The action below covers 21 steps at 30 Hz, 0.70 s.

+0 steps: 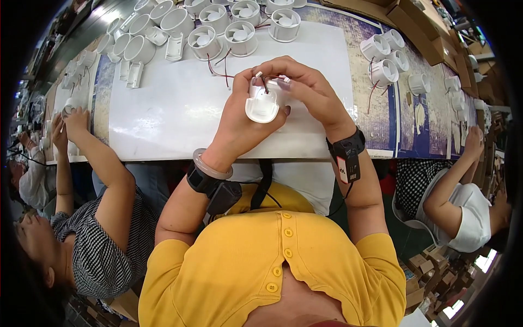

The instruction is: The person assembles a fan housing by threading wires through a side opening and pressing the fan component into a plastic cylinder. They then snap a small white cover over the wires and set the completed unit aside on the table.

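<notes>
My left hand (237, 120) is wrapped round a small white plastic housing (262, 113) with a rounded, open end, held above the table in front of me. Dark wires (265, 85) come up out of the housing, and a small white connector (259, 74) shows at its top. On the other side my right hand (316, 95) is closed, thumb and fingers pinching a second white connector (284, 79) on a thin red wire. The fingers partly hide the housing's far side.
Several round white fan units (240, 35) with wires stand at the back of the white table sheet (163, 109). White cylinders and brackets (175, 47) lie back left. More fan units (383, 72) sit right, near a cardboard box (417, 27). Co-workers' hands (76, 122) work on both sides.
</notes>
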### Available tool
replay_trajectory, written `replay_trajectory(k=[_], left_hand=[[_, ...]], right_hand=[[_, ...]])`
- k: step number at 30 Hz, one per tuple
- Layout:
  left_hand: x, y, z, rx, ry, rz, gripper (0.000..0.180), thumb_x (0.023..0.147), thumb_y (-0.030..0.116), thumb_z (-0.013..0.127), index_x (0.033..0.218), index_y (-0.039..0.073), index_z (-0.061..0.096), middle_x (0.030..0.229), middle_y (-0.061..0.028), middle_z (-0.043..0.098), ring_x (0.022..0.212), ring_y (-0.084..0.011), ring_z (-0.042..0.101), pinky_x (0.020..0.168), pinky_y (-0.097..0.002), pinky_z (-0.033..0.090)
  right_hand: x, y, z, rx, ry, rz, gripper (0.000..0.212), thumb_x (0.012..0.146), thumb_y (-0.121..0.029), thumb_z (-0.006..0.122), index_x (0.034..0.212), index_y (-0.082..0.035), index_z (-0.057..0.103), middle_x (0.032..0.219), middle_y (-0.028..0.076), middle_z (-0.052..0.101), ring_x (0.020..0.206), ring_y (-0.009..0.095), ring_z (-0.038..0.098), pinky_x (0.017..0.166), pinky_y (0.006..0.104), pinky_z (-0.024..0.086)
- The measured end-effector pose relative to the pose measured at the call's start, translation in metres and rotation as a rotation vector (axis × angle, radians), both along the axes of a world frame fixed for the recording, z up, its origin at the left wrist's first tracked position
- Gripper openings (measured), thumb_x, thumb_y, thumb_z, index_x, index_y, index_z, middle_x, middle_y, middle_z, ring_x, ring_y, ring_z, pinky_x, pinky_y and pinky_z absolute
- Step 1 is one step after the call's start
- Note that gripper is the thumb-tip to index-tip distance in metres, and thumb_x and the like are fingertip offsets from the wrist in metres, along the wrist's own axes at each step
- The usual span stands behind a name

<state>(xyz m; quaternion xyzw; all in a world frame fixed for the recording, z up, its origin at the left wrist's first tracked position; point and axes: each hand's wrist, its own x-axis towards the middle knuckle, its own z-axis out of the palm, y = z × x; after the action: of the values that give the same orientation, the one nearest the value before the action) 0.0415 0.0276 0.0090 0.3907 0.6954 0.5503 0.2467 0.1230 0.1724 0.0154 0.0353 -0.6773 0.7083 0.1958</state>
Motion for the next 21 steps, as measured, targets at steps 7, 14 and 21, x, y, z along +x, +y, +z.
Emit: replay_trajectory(k=[7, 14, 21], left_hand=[[-0.001, 0.003, -0.001, 0.022, -0.025, -0.008, 0.073, 0.07, 0.018, 0.081, 0.125, 0.0, 0.036, 0.112, -0.0159, 0.056, 0.097, -0.0261, 0.061, 0.082, -0.034, 0.05], [0.003, 0.005, -0.002, -0.001, 0.208, 0.104, 0.066, 0.065, 0.018, 0.084, 0.118, 0.004, 0.045, 0.116, -0.0122, 0.049, 0.103, -0.0231, 0.055, 0.087, -0.0352, 0.047], [0.0, 0.009, -0.002, 0.17, 0.305, 0.122, 0.064, 0.064, 0.017, 0.085, 0.114, 0.006, 0.047, 0.109, -0.0083, 0.052, 0.098, -0.0224, 0.057, 0.084, -0.0331, 0.048]], right_hand=[[-0.001, 0.006, -0.009, 0.317, 0.08, -0.192, 0.017, 0.085, -0.003, 0.066, 0.102, -0.002, 0.063, 0.1, 0.004, 0.059, 0.092, 0.013, 0.056, 0.083, 0.0273, 0.046], [-0.005, -0.006, -0.018, -0.032, 0.064, -0.246, 0.009, 0.089, -0.003, 0.064, 0.097, -0.002, 0.06, 0.098, 0.004, 0.059, 0.09, 0.011, 0.058, 0.08, 0.0247, 0.048], [-0.003, -0.007, -0.013, -0.2, 0.135, -0.203, 0.007, 0.092, -0.006, 0.063, 0.097, -0.003, 0.06, 0.097, 0.004, 0.061, 0.088, 0.01, 0.059, 0.081, 0.0245, 0.049]])
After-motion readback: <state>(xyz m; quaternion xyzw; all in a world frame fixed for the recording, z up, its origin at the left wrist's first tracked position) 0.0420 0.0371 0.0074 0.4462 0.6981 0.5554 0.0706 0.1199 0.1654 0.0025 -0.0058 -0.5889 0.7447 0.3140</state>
